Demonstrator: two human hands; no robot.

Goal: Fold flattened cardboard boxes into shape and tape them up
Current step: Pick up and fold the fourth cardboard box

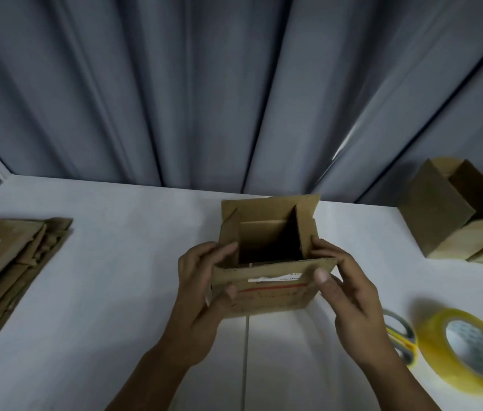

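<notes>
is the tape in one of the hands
No, the tape lies on the table; the left hand and right hand grip the box.

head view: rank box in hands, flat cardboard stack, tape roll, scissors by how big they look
1. box and stack: they look about alike, and the stack is cut off by the frame edge, so I won't rank them.
2. tape roll, close to the camera.
3. scissors, partly hidden.

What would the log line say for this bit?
step: shaping box | left hand: grips box | right hand: grips box | flaps: open | tape roll: on table
</notes>
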